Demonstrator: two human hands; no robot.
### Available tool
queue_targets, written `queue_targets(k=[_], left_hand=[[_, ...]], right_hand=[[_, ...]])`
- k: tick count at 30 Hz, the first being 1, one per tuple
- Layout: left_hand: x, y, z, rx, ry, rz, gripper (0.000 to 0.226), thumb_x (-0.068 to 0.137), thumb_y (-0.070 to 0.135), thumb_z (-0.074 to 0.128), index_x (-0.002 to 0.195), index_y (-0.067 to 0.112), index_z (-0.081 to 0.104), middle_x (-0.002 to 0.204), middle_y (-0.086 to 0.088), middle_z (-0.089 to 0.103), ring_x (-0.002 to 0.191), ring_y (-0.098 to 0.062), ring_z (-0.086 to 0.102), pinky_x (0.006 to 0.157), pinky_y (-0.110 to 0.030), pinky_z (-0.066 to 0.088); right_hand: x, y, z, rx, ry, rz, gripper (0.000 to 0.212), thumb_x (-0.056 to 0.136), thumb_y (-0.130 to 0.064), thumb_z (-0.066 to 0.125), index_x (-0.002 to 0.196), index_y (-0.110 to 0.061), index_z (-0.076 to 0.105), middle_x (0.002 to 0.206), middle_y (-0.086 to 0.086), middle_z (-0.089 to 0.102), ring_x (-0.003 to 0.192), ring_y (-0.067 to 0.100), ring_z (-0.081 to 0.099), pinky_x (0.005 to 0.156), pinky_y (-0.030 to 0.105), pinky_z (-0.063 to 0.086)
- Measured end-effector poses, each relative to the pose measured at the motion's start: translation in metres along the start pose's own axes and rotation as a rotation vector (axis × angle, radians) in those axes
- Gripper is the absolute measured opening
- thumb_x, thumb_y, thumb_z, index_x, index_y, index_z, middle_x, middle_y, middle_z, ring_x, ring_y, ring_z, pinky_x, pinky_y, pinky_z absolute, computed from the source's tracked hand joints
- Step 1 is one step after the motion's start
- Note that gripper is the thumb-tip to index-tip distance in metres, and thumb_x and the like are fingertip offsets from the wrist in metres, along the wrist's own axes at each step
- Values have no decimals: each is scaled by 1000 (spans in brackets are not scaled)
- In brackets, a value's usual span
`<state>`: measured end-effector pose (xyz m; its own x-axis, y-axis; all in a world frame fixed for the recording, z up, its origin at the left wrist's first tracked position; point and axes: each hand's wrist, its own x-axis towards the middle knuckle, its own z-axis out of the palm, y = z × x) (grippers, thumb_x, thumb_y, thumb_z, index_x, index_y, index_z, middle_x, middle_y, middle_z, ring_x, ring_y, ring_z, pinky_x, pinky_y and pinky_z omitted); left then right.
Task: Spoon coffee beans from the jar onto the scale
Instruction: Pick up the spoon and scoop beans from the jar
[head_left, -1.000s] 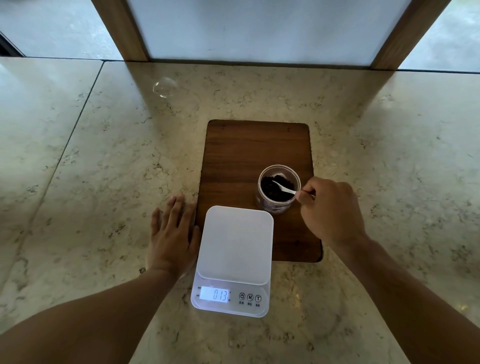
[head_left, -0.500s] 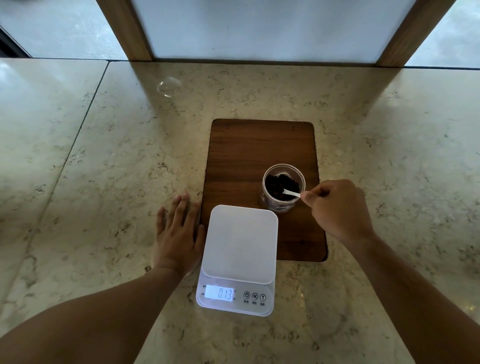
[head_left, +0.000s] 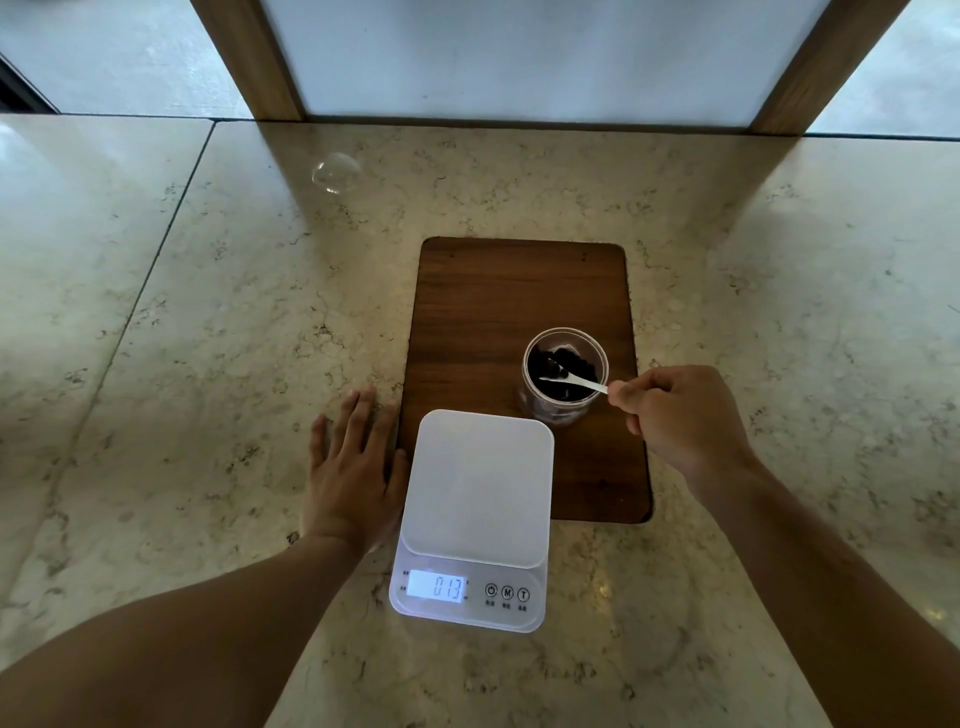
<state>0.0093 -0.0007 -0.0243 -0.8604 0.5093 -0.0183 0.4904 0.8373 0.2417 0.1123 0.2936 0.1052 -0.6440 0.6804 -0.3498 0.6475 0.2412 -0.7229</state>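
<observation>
At the upper left of the frame a small clear round thing (head_left: 336, 173), perhaps a glass lid, lies on the marble counter (head_left: 182, 338), well apart from everything else. Lower and left of centre, the left hand (head_left: 353, 467) rests flat on the counter, palm down, fingers straight and slightly spread, its thumb side just beside the scale (head_left: 475, 514). The white scale sits at lower centre, its far part over the near edge of the wooden board (head_left: 519, 301), platform bare, display reading 013. Right of centre the open glass jar (head_left: 564, 374) stands on the board, coffee beans (head_left: 566, 364) inside. A small white spoon (head_left: 574, 382) reaches into its mouth, bowl among the beans. The right hand (head_left: 680, 421), at right, pinches the spoon's handle between thumb and fingertips, other fingers curled.
</observation>
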Motion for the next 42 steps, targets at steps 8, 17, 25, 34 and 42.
queue_targets(k=[8, 17, 25, 34, 42], left_hand=[[0, 1, -3, 13, -9, -2, 62, 95, 41, 26, 152, 19, 32, 163, -9, 24, 153, -23, 8, 122, -54, 9], [0, 1, -4, 20, -16, 3, 62, 95, 42, 25, 152, 19, 31, 163, -10, 24, 153, -24, 8, 122, -54, 7], [0, 0, -2, 21, -7, -1, 61, 95, 41, 27, 150, 18, 34, 162, -11, 27, 152, -25, 12, 122, -54, 9], [1, 1, -2, 26, -16, 3, 62, 95, 42, 24, 152, 19, 31, 163, -10, 25, 153, -25, 10, 122, -54, 9], [1, 0, -1, 24, -10, 7, 62, 96, 43, 24, 152, 19, 32, 163, -11, 25, 153, -25, 10, 122, -54, 8]], right_hand=[[3, 1, -1, -21, 15, -10, 28, 90, -27, 69, 64, -16, 72, 49, -1, 62, 31, 2, 43, 41, 23, 35], [10, 1, -6, -117, 20, -110, 21, 91, -26, 69, 71, -20, 72, 60, 2, 68, 52, 17, 62, 47, 24, 44], [26, -5, -13, -232, -50, -213, 16, 92, -25, 68, 81, -17, 76, 64, 3, 69, 61, 24, 66, 53, 26, 46], [26, 1, -16, -69, -116, -3, 20, 93, -27, 67, 78, -16, 76, 57, 1, 62, 30, -2, 47, 36, 15, 34], [27, 1, -16, -72, -85, 4, 21, 92, -28, 67, 76, -17, 76, 57, -1, 64, 29, -3, 46, 35, 14, 33]])
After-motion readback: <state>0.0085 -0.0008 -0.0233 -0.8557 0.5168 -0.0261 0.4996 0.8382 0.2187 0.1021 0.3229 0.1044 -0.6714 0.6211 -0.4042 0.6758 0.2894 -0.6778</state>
